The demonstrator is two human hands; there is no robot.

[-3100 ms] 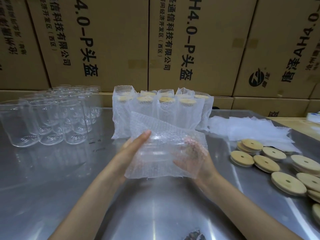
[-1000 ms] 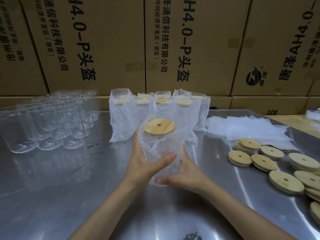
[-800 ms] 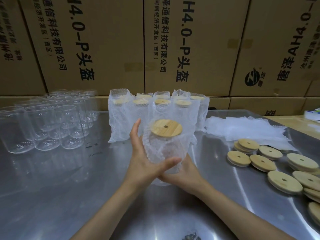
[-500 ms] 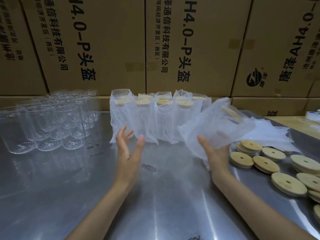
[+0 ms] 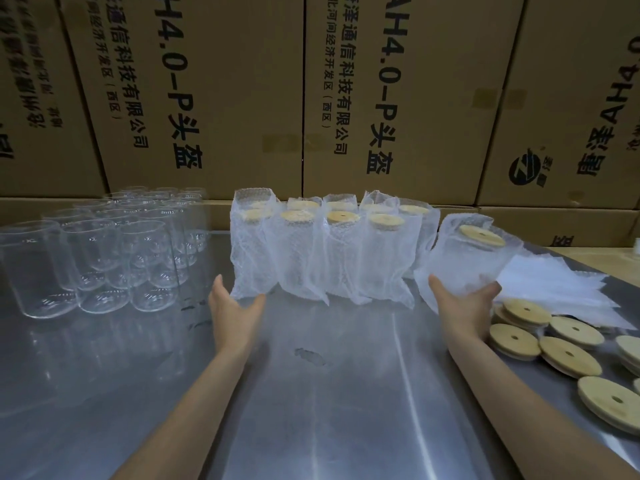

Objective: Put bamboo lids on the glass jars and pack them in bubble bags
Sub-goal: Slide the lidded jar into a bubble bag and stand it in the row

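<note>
My right hand (image 5: 464,306) grips the base of a bagged jar (image 5: 464,261), tilted right, its bamboo lid (image 5: 482,235) showing through the bubble bag. It sits at the right end of the row of packed jars (image 5: 325,251) at the table's back. My left hand (image 5: 235,313) is open, fingers up, touching the bottom corner of the leftmost packed jar. Several bare glass jars (image 5: 97,258) stand at the left. Loose bamboo lids (image 5: 568,344) lie at the right, beside a pile of flat bubble bags (image 5: 561,289).
The steel table (image 5: 311,393) has a small smudge mid-surface. Stacked cardboard boxes (image 5: 311,98) form a wall right behind the table. A wooden surface (image 5: 602,258) shows at the far right edge.
The bagged jar went from both hands at the centre to my right hand alone, then moved right and back to the row's end. My left hand let go and reached toward the leftmost packed jar.
</note>
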